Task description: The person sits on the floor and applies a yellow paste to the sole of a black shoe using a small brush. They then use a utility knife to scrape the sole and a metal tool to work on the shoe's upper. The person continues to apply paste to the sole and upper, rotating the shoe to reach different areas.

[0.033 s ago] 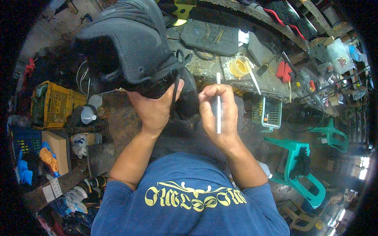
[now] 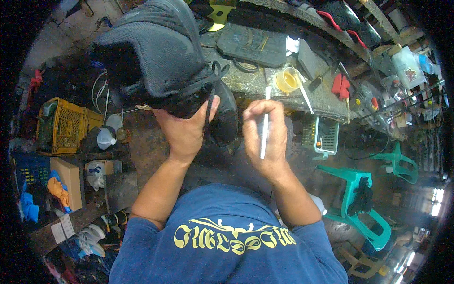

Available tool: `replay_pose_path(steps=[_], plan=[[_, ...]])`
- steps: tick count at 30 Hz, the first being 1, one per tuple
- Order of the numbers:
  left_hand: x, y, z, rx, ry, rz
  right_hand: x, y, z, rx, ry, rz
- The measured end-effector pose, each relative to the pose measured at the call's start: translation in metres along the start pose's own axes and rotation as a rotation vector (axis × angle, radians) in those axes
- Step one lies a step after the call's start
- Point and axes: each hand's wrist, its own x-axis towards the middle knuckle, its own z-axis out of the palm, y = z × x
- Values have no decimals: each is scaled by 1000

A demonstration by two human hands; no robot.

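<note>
A black shoe with dark laces and a mesh upper fills the upper left of the view, gripped by my left hand from below. My right hand, just right of the shoe's dark lower end, has its fingers curled round a thin white stick held upright across them. Beyond that hand, on the worn bench, stands a clear plastic cup with amber liquid, a pale stick leaning beside it.
The cluttered bench holds a dark slab and red tools. Below it hangs a pale green basket. Green plastic chairs stand at right; a yellow crate, blue crate and cardboard are at left.
My right hand has shifted slightly right, away from the shoe, and the white stick in it tilts a little more. The shoe and my left hand look nearly unchanged.
</note>
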Motion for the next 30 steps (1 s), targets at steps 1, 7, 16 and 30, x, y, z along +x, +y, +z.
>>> replay_pose_path(steps=[1,7,16,30], plan=[[2,0,-2,41,-16,11,2,0,-3,-20,38,24],[10,3,-7,-377,34,-521,4,-5,-16,-241,-100,-104],[10,-5,0,-258,48,-358,3,-17,-15,-432,-202,-268],[10,5,-2,4,-46,-156,18,-6,-19,-562,-235,-206]])
